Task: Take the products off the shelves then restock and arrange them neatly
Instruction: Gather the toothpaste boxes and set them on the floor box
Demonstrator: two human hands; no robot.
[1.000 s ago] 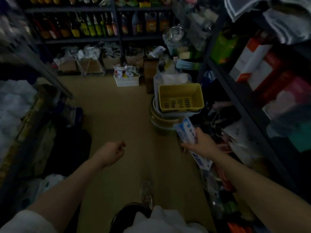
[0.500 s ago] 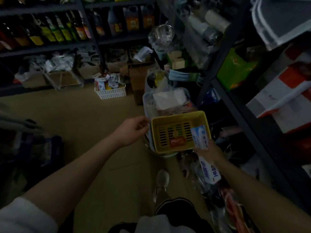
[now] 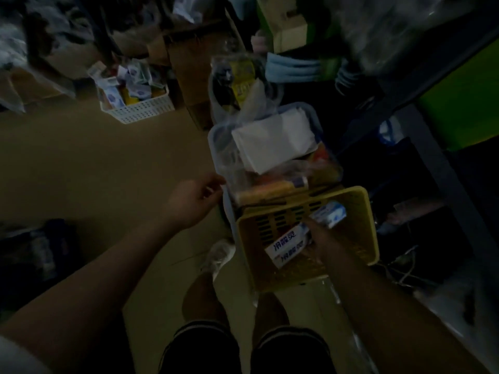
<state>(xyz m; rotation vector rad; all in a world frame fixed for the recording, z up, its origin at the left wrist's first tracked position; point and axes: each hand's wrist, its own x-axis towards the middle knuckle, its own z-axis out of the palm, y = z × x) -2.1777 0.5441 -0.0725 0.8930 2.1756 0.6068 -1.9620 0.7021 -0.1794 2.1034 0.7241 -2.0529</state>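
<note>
From the head camera, the right hand [image 3: 314, 242] reaches down into the yellow basket [image 3: 361, 238], fingers wrapped around two long white cartons [image 3: 290, 242] with blue print. They lie across the basket's floor, their far ends toward its back right corner. They look like toothpaste-type cartons: light, stiff cardboard, smooth but not slippery, easy to dent if squeezed, so a grip around the middle of their length suits them. The right forearm comes in straight from the lower right. The left hand [image 3: 195, 201] hovers by the near left edge of the clear tub [image 3: 216, 136] behind the basket, fingers loosely curled, holding nothing visible.
</note>
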